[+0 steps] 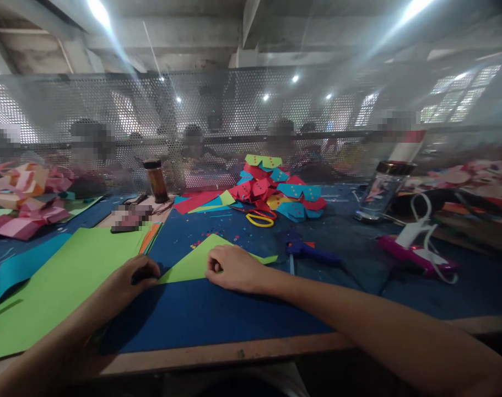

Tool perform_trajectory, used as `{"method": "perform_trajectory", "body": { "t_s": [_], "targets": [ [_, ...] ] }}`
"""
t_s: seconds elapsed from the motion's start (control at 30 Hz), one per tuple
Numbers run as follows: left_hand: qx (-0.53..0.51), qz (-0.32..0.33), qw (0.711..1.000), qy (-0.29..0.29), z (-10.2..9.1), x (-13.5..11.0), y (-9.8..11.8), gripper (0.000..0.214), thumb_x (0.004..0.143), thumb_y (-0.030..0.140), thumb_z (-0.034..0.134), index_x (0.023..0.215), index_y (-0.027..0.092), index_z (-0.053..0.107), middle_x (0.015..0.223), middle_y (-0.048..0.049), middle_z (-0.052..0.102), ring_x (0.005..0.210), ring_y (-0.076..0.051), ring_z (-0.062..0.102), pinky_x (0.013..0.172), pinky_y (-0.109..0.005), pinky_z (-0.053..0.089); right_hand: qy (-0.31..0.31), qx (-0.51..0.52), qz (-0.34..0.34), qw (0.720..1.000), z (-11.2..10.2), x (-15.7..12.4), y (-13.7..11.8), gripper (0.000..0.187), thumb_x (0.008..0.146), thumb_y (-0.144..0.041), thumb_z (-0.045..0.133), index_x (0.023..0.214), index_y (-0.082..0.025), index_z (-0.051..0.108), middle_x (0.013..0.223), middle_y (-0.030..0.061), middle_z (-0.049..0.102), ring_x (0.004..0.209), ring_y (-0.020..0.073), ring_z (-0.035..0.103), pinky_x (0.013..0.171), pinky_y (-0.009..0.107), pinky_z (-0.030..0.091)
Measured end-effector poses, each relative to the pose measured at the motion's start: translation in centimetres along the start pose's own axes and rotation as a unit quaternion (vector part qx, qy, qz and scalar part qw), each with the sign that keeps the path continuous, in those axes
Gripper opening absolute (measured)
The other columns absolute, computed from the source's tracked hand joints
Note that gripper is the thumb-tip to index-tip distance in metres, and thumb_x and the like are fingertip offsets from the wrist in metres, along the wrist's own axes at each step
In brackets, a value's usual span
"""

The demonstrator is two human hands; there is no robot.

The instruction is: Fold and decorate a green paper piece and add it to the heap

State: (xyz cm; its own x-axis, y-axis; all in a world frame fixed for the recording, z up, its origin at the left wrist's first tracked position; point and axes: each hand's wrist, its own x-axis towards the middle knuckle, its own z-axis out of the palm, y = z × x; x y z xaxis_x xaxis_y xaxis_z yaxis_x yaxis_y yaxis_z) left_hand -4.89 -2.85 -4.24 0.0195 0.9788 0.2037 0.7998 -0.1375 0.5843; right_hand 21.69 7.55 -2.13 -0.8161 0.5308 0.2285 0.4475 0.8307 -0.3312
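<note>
A light-green sheet of paper [188, 263], folded to a triangle, lies on the dark blue table mat [217, 320]. At its left tip, my left hand [141, 273] is closed, thumb and fingers pinching the corner. My right hand [234, 267] has its fingers curled and presses on the folded paper near the middle of its lower edge. A narrow end of the green paper sticks out beyond the right hand. What lies under the right fingers is hidden.
Large green sheets [69, 275] lie at left beside a blue strip [31, 262]. Ahead are yellow-handled scissors [260, 220] and a pile of dotted paper shapes [263, 184]. A blue glue gun [312, 251], a magenta device [416, 256] and a clear bottle [378, 193] stand right. A brown bottle [156, 182] is behind.
</note>
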Motion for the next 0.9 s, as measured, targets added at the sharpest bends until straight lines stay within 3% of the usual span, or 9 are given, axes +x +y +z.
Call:
{"method": "perform_trajectory", "body": {
  "t_s": [0.13,0.23,0.37,0.47,0.57,0.9],
  "targets": [
    [0.012,0.004,1.000,0.001,-0.4,-0.3,0.7,0.012,0.081,0.029,0.056,0.089,0.024,0.062,0.091,-0.0037,0.067,0.087,-0.023,0.062,0.080,-0.036,0.049,0.007,0.001,-0.003,1.000,0.1,0.0,0.1,0.006,0.078,-0.023,0.059,0.076,-0.017,0.060,0.079,0.0014,0.066,0.071,0.0141,0.056,0.062,0.025,0.035],
    [0.074,0.026,0.996,0.052,0.0,-0.1,2.7,0.014,0.083,0.030,0.053,0.091,0.024,0.063,0.102,-0.0057,0.066,0.101,-0.027,0.057,0.092,-0.043,0.044,0.004,0.004,-0.001,1.000,0.1,0.0,0.0,0.005,0.077,-0.022,0.059,0.077,-0.017,0.060,0.079,0.0013,0.066,0.071,0.0144,0.056,0.061,0.024,0.035],
    [0.058,0.080,0.995,0.004,2.1,1.3,5.8,0.016,0.086,0.029,0.051,0.097,0.024,0.062,0.101,-0.0046,0.064,0.096,-0.023,0.058,0.085,-0.037,0.046,-0.004,0.006,0.005,1.000,0.0,0.0,0.0,0.006,0.077,-0.022,0.059,0.079,-0.017,0.062,0.080,0.0022,0.067,0.073,0.0153,0.056,0.062,0.025,0.035],
    [0.064,0.107,0.992,-0.027,3.9,2.5,7.1,0.013,0.086,0.023,0.049,0.088,0.023,0.062,0.090,-0.0044,0.065,0.088,-0.022,0.059,0.078,-0.033,0.046,0.002,0.005,0.003,1.000,0.0,0.0,0.1,0.007,0.076,-0.023,0.059,0.079,-0.017,0.061,0.080,0.0027,0.066,0.073,0.0158,0.055,0.062,0.025,0.035],
    [0.072,0.115,0.990,-0.025,4.7,3.0,7.4,0.013,0.084,0.019,0.049,0.082,0.023,0.061,0.086,-0.0035,0.065,0.086,-0.021,0.059,0.076,-0.033,0.044,0.000,0.003,-0.008,1.000,0.1,0.0,0.1,0.008,0.076,-0.025,0.059,0.078,-0.018,0.061,0.079,0.0023,0.066,0.072,0.0159,0.055,0.061,0.025,0.034],
    [0.057,0.089,0.994,-0.028,4.6,3.2,6.8,0.012,0.083,0.018,0.047,0.079,0.022,0.057,0.083,-0.0029,0.063,0.084,-0.021,0.058,0.075,-0.035,0.044,-0.006,-0.013,0.007,1.000,-0.1,-0.2,-0.2,0.008,0.078,-0.026,0.058,0.077,-0.019,0.061,0.081,0.0023,0.067,0.075,0.0170,0.057,0.062,0.027,0.034]
  ]
}}
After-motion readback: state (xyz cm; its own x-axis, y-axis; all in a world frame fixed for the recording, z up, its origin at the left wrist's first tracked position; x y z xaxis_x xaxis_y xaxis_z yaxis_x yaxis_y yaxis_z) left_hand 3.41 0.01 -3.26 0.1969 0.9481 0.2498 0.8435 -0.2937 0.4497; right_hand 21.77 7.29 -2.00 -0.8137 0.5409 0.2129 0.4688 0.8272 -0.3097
